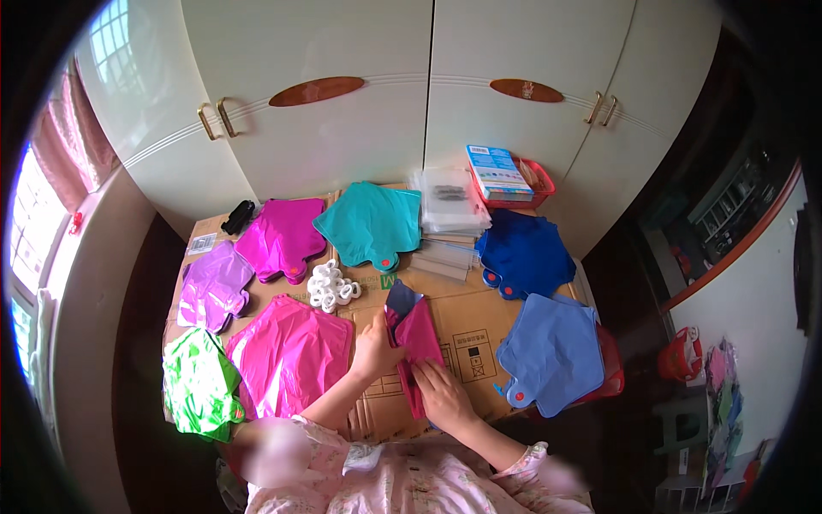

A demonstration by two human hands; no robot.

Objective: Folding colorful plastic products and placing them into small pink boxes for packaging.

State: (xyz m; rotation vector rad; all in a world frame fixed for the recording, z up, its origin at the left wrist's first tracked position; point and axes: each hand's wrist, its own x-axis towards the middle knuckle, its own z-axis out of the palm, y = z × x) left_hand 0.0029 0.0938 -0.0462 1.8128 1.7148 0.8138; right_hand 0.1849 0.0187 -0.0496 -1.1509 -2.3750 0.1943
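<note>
Right hand point(441, 398): resting at five o'clock on the folded magenta sheet point(422, 338), fingers lying across it; whether they are pinching cannot be told. Left hand point(377, 349): grasping the sheet's nine-o'clock edge, fingers curling in. Folded sheet: lying mid-table on flattened cardboard point(462, 300), its dark, shiny end pointing toward twelve.

From that sheet, lying outward:
- hot-pink foil shape point(295, 355), nine o'clock; green one point(201, 377), beyond it
- pale-blue one point(552, 351), three
- white rings point(332, 289), heaping at ten
- dark-blue foil shape point(529, 253), between one and two
- teal one point(370, 224), eleven
- clear sleeves point(449, 214), stacking just past twelve
- blue-and-white box point(498, 173), leaning on a red basket point(544, 182), one

Cupboards point(385, 137): standing behind, twelve.
</note>
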